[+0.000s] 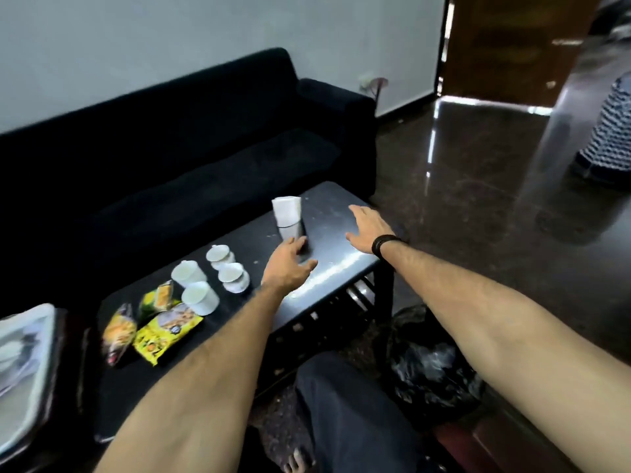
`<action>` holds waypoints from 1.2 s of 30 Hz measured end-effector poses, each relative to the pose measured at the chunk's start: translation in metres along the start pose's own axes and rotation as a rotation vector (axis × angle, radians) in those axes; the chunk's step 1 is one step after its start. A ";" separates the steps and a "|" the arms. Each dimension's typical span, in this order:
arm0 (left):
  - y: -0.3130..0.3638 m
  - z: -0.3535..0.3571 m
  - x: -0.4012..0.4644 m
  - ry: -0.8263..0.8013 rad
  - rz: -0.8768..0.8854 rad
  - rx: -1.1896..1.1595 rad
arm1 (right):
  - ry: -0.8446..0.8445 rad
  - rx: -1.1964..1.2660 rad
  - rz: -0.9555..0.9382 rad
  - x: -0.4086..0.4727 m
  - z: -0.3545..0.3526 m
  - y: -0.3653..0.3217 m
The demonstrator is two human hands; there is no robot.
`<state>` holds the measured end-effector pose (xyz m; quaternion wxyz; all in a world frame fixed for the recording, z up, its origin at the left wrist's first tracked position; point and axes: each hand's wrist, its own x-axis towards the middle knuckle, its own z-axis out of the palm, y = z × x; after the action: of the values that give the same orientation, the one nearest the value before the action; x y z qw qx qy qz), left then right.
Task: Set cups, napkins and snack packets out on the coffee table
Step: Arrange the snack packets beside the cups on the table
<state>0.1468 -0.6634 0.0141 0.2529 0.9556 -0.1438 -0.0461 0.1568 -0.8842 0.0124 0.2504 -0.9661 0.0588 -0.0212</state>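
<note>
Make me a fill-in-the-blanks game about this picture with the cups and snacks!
1. The number of white cups on the coffee table is ____.
2. The napkins stand in a holder right in front of the ____ hand.
3. The wristband is on the ____ hand.
4. The snack packets are mostly ____ in colour.

Missing words: four; left; right; yellow
</note>
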 end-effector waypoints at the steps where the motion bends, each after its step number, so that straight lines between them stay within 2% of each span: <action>1: -0.011 -0.013 -0.007 0.025 -0.014 0.010 | -0.010 0.000 -0.032 0.002 0.003 -0.021; 8: -0.122 -0.097 -0.080 0.191 -0.215 0.002 | -0.137 -0.038 -0.310 -0.001 0.063 -0.186; 15: -0.223 -0.120 -0.139 0.276 -0.421 -0.015 | -0.271 -0.092 -0.508 -0.018 0.138 -0.289; 25: -0.330 -0.088 -0.158 0.332 -0.665 -0.080 | -0.520 -0.133 -0.581 -0.031 0.270 -0.341; 30: -0.362 -0.079 -0.146 0.397 -0.743 -0.161 | -0.520 -0.176 -0.443 -0.035 0.316 -0.340; 34: -0.380 -0.075 -0.132 0.402 -0.788 -0.181 | -0.362 -0.133 -0.571 -0.038 0.333 -0.340; 36: -0.385 -0.071 -0.125 0.395 -0.781 -0.189 | -0.390 -0.080 -0.561 -0.037 0.336 -0.341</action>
<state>0.1360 -0.2727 -0.1133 0.3252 0.9015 0.2838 0.0324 0.1784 -0.4220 -0.1158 0.2032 -0.9397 -0.2571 0.0981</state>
